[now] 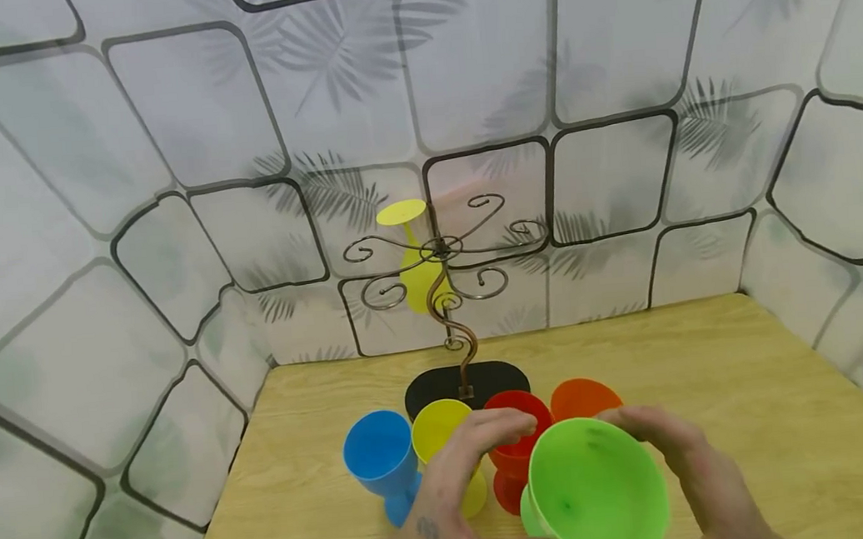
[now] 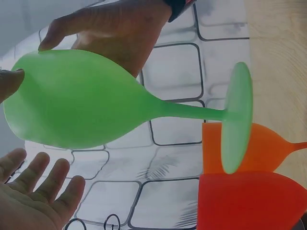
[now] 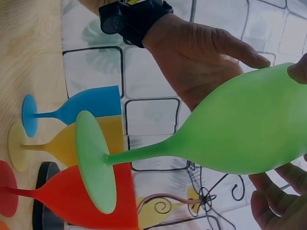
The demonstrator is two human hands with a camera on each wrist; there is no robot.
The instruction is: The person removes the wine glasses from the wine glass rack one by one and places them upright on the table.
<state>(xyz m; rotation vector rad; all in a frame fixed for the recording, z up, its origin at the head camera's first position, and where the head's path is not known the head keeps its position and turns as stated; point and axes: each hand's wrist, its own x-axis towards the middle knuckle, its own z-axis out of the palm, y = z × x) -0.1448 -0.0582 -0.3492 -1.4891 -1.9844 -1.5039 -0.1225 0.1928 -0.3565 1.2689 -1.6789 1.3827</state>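
Note:
A green plastic wine glass [image 1: 597,483] stands upright between both hands, its open bowl tipped toward the head camera. My left hand [image 1: 455,493] curves around its left side, thumb touching the bowl; in the left wrist view the left fingers [image 2: 45,191] spread just off the bowl. My right hand [image 1: 704,472] curves around the right side, fingertips at the far rim. In the right wrist view the right fingers [image 3: 276,194] bend in against the bowl. The stem and round foot [image 2: 237,120] hang free below the hands, foot overlapping the orange and red glasses there.
Behind the hands, blue [image 1: 380,448], yellow [image 1: 438,423], red [image 1: 515,456] and orange [image 1: 583,397] wine glasses stand in a row. A curled-wire glass rack [image 1: 441,248] on a black base [image 1: 428,387] rises behind them, with an upside-down yellow glass [image 1: 417,275] hanging from it. Patterned fabric walls [image 1: 485,65] surround the wooden table [image 1: 288,480].

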